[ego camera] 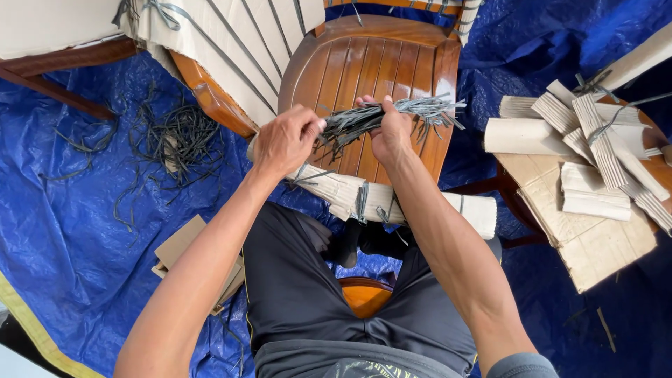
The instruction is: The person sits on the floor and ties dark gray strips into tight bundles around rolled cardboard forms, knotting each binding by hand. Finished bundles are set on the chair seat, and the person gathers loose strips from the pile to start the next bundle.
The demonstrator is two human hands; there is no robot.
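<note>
Grey strips (392, 113), a loose bundle of them, sit above the wooden chair seat (392, 59), hemmed by wrapped cardboard rolls: one (406, 203) just below your hands, a stack (595, 161) well apart to the right. Open blue tarp (63, 210) lies left, littered with strip scraps (175, 140). Your right hand (390, 136) is clenched around the bundle; your left hand (285, 140) has fingers pinched together on its strip ends.

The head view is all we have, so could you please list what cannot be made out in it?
- Left hand: fingertips curl under; its grip on the grey strips is unclear.
- Right hand: palm hidden by the strips.
- Wrapped roll: middle covered by both forearms.
- Cardboard rolls: cut off by the right edge.
</note>
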